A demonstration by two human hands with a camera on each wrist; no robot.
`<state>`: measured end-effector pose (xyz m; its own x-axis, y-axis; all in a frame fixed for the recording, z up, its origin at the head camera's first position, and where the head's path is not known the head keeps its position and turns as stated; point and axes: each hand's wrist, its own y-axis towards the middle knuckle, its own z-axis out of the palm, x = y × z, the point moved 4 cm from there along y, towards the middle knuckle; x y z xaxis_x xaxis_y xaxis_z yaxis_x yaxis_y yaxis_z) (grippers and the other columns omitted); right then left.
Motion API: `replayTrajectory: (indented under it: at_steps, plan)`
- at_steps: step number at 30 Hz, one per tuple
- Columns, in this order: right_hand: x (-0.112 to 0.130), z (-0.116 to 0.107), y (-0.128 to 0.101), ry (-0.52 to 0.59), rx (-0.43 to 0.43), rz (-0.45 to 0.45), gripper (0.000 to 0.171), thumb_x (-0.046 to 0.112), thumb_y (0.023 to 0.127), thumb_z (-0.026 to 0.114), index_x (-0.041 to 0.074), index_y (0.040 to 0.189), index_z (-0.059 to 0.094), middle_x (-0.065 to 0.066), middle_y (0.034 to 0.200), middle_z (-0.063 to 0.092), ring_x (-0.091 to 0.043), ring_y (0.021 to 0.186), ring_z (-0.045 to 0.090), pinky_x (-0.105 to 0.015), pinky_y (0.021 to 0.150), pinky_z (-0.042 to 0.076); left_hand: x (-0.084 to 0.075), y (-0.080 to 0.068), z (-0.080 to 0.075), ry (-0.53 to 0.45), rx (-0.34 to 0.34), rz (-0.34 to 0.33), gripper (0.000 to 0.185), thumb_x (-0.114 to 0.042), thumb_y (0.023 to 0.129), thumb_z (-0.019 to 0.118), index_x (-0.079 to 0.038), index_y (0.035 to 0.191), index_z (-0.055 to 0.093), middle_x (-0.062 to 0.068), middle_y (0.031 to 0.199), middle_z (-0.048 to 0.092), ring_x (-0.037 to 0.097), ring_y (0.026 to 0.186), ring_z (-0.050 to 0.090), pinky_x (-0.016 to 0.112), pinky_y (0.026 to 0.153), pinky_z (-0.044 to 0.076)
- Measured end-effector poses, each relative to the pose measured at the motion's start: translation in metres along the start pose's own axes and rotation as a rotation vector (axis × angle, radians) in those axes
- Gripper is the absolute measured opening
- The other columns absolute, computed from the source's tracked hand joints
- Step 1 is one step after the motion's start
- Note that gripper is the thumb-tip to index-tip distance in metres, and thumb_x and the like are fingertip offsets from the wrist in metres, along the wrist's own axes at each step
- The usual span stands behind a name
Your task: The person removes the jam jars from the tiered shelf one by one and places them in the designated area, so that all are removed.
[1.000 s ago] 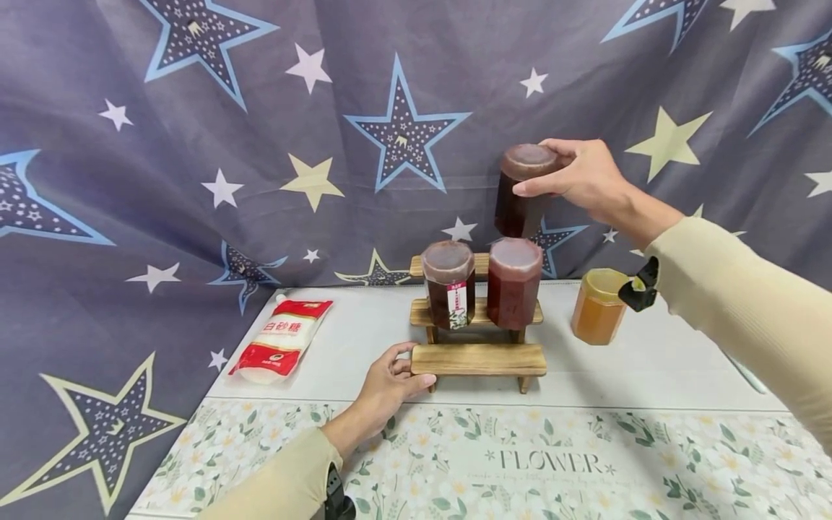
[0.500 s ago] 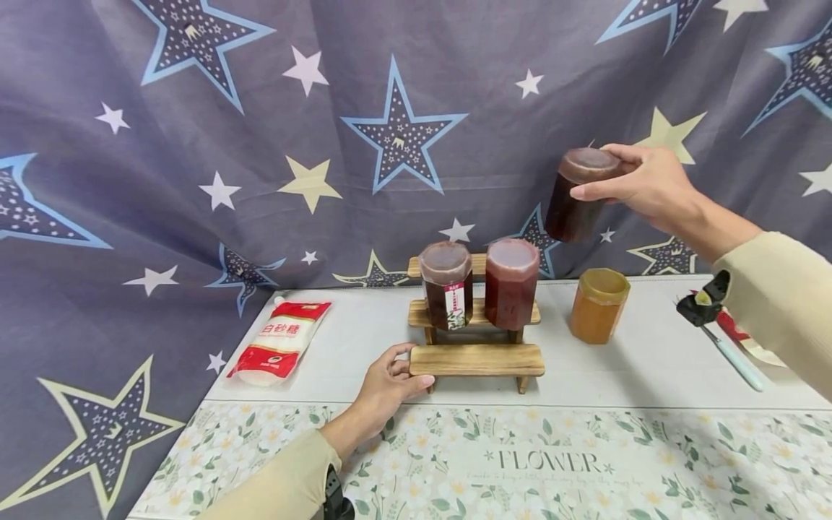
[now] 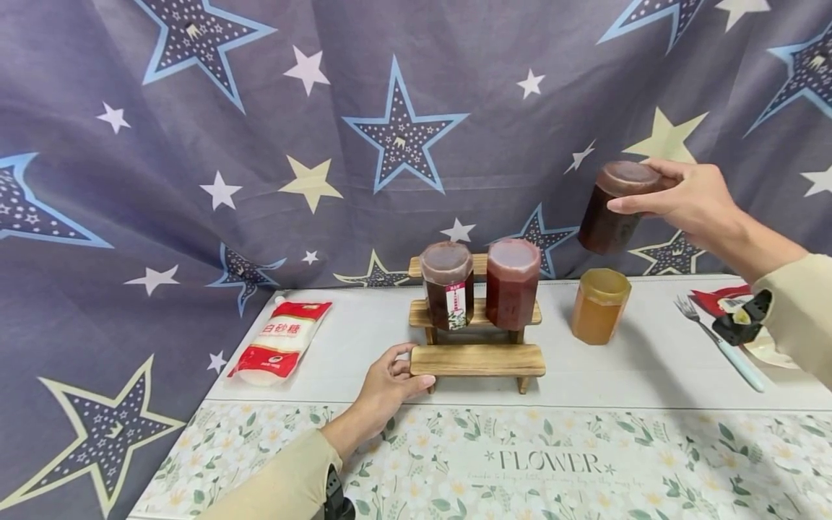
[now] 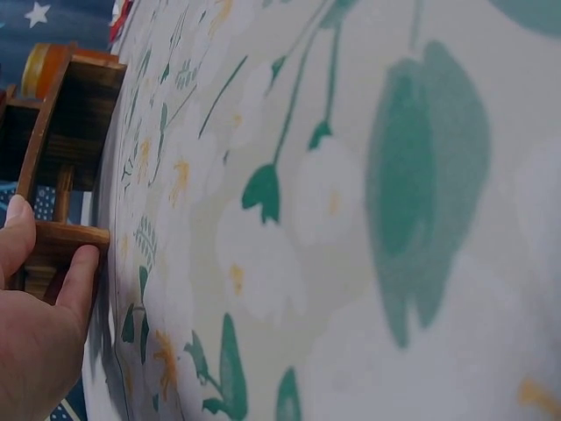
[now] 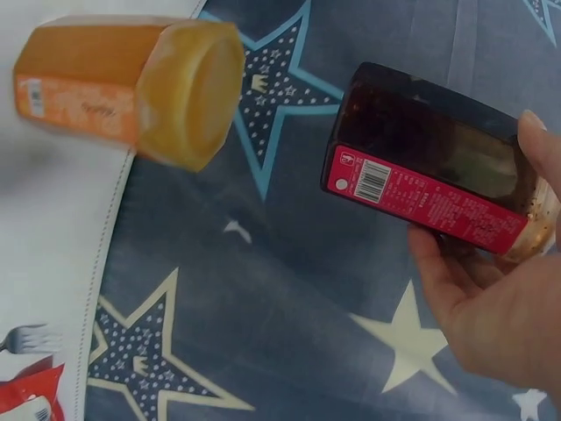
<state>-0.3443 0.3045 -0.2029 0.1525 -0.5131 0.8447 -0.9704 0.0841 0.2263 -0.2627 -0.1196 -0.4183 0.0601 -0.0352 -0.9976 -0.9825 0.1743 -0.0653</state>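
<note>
My right hand (image 3: 692, 198) grips a dark jar (image 3: 614, 217) near its lid, holding it in the air above the back right of the table. A red label (image 5: 429, 197) with a barcode shows on that jar in the right wrist view. My left hand (image 3: 383, 386) holds the left end of the lowest step of a wooden tiered stand (image 3: 477, 360), thumb in front. On the stand's middle step are a dark jar with a white and pink label (image 3: 448, 289) and a reddish jar (image 3: 513, 285), side by side.
An orange jar (image 3: 599, 307) stands on the table right of the stand. Farther right lie a fork (image 3: 721, 343) and a red packet (image 3: 718, 297), partly covered by my sleeve. A bag of white sugar (image 3: 282, 339) lies at left. A starry curtain (image 3: 403, 209) hangs behind.
My right hand has carried the dark jar from above the stand to the right, and slightly down of late. The fork and red packet have come into view. My left hand stays put.
</note>
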Motion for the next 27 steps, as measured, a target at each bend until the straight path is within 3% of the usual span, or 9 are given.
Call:
replayTrajectory:
  at_steps: [4, 10, 17, 23, 27]
  plan:
    - [-0.011, -0.009, -0.002, -0.009, -0.019, 0.031, 0.091, 0.034, 0.072, 0.085, 0.008, 0.147, 0.040, 0.022, 0.088, 0.061, -0.002, 0.085, 0.056, -0.008, 0.062, 0.048, 0.000, 0.000, 0.000, -0.002, -0.001, 0.002, 0.066, 0.000, 0.082, 0.074, -0.003, 0.140, 0.041, 0.017, 0.107, 0.064, 0.019, 0.091, 0.066, 0.034, 0.083, 0.059]
    - [-0.030, -0.020, -0.008, -0.120, -0.042, 0.082, 0.097, 0.046, 0.071, 0.083, 0.011, 0.149, 0.036, 0.015, 0.099, 0.057, -0.009, 0.094, 0.051, -0.009, 0.060, 0.045, 0.001, 0.000, 0.000, -0.008, 0.000, 0.005, 0.067, 0.000, 0.082, 0.074, -0.002, 0.139, 0.041, 0.017, 0.107, 0.063, 0.019, 0.091, 0.065, 0.034, 0.083, 0.059]
    - [-0.049, -0.026, -0.015, -0.100, -0.074, 0.064, 0.085, 0.038, 0.072, 0.085, 0.007, 0.140, 0.046, 0.027, 0.083, 0.057, 0.004, 0.079, 0.053, -0.009, 0.058, 0.046, 0.001, 0.000, 0.000, -0.008, -0.001, 0.005, 0.068, 0.000, 0.082, 0.074, 0.000, 0.140, 0.040, 0.017, 0.107, 0.063, 0.019, 0.090, 0.065, 0.034, 0.083, 0.059]
    - [-0.066, -0.030, -0.020, -0.109, -0.099, 0.075, 0.082, 0.042, 0.071, 0.084, 0.008, 0.136, 0.047, 0.026, 0.082, 0.056, 0.004, 0.079, 0.053, -0.005, 0.058, 0.044, 0.000, 0.000, 0.001, -0.006, -0.001, 0.007, 0.068, 0.000, 0.082, 0.074, -0.001, 0.140, 0.040, 0.017, 0.107, 0.063, 0.019, 0.091, 0.065, 0.034, 0.083, 0.058]
    - [-0.076, -0.032, -0.022, -0.112, -0.096, 0.077, 0.088, 0.042, 0.072, 0.083, 0.004, 0.140, 0.042, 0.024, 0.084, 0.055, 0.007, 0.077, 0.053, -0.004, 0.058, 0.045, 0.000, 0.000, 0.001, -0.010, 0.000, 0.008, 0.068, -0.001, 0.082, 0.074, 0.000, 0.140, 0.040, 0.017, 0.108, 0.063, 0.019, 0.091, 0.065, 0.034, 0.084, 0.058]
